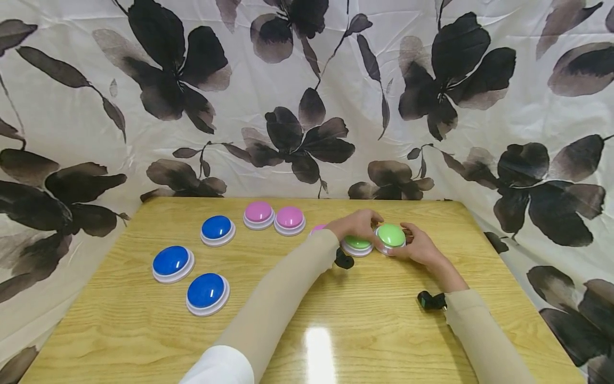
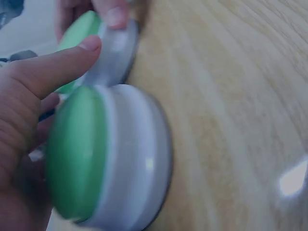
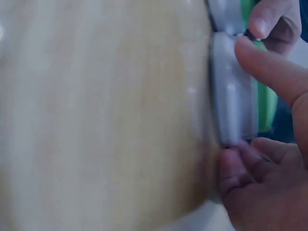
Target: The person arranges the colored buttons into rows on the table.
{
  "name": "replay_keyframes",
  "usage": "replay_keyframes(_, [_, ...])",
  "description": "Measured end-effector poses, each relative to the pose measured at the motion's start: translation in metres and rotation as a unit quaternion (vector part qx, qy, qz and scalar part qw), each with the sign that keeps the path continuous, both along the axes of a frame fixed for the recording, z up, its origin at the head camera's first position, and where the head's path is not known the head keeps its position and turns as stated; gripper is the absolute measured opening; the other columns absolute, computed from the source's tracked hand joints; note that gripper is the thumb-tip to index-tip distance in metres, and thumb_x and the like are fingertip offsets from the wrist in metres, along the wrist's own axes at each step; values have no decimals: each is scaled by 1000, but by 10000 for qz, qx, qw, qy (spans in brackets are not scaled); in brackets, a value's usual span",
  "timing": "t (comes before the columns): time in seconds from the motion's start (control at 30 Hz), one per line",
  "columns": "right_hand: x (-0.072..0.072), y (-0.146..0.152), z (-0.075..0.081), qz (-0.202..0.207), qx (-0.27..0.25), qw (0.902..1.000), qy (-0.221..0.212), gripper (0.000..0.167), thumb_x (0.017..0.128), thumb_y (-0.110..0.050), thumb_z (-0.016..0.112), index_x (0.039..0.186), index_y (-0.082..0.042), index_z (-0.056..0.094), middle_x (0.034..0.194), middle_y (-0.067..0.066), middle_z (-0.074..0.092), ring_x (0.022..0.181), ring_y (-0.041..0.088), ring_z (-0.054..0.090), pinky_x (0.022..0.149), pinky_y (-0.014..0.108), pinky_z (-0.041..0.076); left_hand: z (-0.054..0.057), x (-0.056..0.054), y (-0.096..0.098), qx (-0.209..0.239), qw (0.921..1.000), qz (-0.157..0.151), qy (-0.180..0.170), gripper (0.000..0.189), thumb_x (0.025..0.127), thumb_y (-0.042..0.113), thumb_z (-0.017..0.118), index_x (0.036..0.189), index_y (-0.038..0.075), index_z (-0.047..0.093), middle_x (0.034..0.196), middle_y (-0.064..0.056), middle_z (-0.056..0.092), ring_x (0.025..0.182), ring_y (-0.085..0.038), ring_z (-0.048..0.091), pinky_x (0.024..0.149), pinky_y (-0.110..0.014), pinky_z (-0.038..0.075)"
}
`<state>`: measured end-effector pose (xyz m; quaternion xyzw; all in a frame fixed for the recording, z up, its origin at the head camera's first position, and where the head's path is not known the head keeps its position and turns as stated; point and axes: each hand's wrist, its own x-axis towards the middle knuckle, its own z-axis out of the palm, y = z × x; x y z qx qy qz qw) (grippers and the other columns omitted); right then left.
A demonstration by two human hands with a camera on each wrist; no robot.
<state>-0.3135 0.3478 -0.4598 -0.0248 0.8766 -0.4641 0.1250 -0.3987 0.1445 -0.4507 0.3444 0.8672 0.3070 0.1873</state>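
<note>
Two green push buttons with white bases sit side by side at the right rear of a wooden table. My right hand (image 1: 423,247) grips the right-hand green push button (image 1: 390,234), thumb on its near side and fingers around its outer side. From the left, my left hand (image 1: 357,224) reaches over the other green push button (image 1: 357,243), partly covering it. In the left wrist view, the left thumb (image 2: 72,65) lies against the right-hand button's edge. The left fingers are curled, mostly hidden behind the green dome (image 2: 79,154).
Two pink push buttons (image 1: 259,212) stand at the table's rear middle, and another pink button (image 1: 317,228) is mostly hidden by the left arm. Blue push buttons (image 1: 206,290) stand on the left. Floral cloth (image 1: 297,144) hangs behind the wooden table (image 1: 374,330).
</note>
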Motion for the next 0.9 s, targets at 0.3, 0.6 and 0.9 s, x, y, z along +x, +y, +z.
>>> replay_keyframes(0.3, [2, -4, 56, 219, 233, 9991, 286, 79, 91, -26, 69, 150, 5, 25, 147, 29, 31, 130, 47, 33, 101, 58, 36, 45, 3, -45, 217, 9986, 464, 97, 52, 89, 24, 71, 132, -1, 56, 127, -17, 58, 117, -26, 54, 96, -29, 44])
replay_keyframes(0.6, [11, -27, 91, 547, 173, 9952, 788, 60, 94, -31, 66, 139, 3, 43, 140, 23, 44, 129, 42, 38, 100, 55, 38, 77, 14, -109, 180, 9967, 582, 541, 34, 93, 17, 65, 123, -1, 63, 120, -14, 64, 110, -22, 58, 94, -27, 45])
replay_keyframes(0.9, [23, -61, 106, 811, -23, 9895, 1195, 44, 95, -25, 66, 130, -1, 55, 129, 17, 55, 117, 33, 52, 94, 49, 45, 90, 35, -160, 568, 9944, 664, 590, 34, 93, 14, 66, 121, -3, 64, 117, -15, 65, 108, -23, 60, 91, -27, 48])
